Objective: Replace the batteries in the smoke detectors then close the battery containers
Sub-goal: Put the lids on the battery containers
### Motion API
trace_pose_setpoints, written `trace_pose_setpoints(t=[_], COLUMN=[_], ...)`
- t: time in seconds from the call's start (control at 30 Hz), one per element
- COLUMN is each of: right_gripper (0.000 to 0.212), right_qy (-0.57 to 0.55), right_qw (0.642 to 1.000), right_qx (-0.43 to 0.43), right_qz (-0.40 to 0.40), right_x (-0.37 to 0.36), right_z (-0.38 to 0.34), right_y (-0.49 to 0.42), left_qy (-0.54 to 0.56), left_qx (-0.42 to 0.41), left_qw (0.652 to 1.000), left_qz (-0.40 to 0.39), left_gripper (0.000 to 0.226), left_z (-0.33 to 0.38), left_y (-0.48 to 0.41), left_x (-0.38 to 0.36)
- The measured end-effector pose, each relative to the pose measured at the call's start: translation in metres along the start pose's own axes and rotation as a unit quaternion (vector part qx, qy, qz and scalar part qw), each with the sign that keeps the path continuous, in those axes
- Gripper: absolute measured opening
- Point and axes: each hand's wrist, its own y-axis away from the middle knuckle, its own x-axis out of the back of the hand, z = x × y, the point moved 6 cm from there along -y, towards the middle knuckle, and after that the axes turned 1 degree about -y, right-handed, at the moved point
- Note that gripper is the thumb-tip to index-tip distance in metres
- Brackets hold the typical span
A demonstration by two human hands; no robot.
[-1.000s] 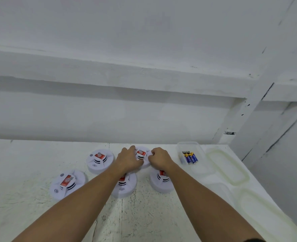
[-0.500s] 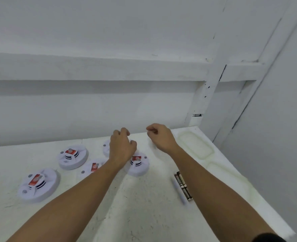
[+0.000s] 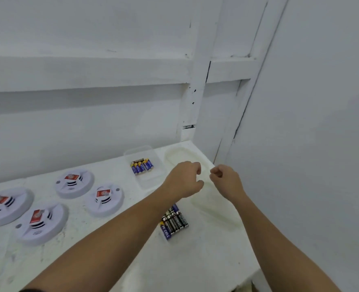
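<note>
While four smoke detectors (image 3: 74, 183) are lying at nine o'clock, red-labelled blocks showing at their centres, both hands are being held above the three o'clock end of the table (image 3: 195, 260). The left hand (image 3: 184, 181) is being kept curled, with nothing seen inside it. The right hand (image 3: 227, 180) is being clenched thumb to forefinger, and whether anything is being pinched cannot be told. Boxed batteries (image 3: 141, 166) are sitting in a clear box (image 3: 151, 182) at eleven o'clock of the left hand, while loose batteries (image 3: 174, 221) are lying at six o'clock, below its wrist. By this judgement, the battery swap is being worked through. A cell is probably needed next, which calls for a short reach to the box.
</note>
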Motion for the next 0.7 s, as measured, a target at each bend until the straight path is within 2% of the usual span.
trace_pose_setpoints(t=[0.13, 0.23, 0.33, 0.53, 0.7], right_gripper=[0.036, 0.049, 0.049, 0.058, 0.030], right_qy=[0.119, 0.115, 0.032, 0.000, -0.100], right_qw=[0.991, 0.985, 0.989, 0.988, 0.985], right_qx=[-0.041, -0.078, -0.088, -0.120, -0.120], right_qz=[-0.047, -0.099, -0.116, -0.095, -0.068], right_x=[0.009, 0.013, 0.022, 0.052, 0.082], right_z=[0.048, 0.075, 0.087, 0.112, 0.111], right_y=[0.001, 0.005, 0.008, 0.000, -0.001], left_qy=[-0.107, -0.147, -0.155, -0.119, -0.061], left_qx=[0.021, 0.040, 0.044, 0.058, 0.096], left_qw=[0.983, 0.965, 0.964, 0.976, 0.986], left_qz=[-0.145, -0.214, -0.212, -0.174, -0.123], left_gripper=[0.044, 0.056, 0.058, 0.061, 0.077], left_z=[0.021, 0.031, 0.045, 0.062, 0.059], left_y=[-0.016, -0.019, -0.022, -0.023, -0.021], left_x=[-0.050, -0.075, -0.085, -0.101, -0.095])
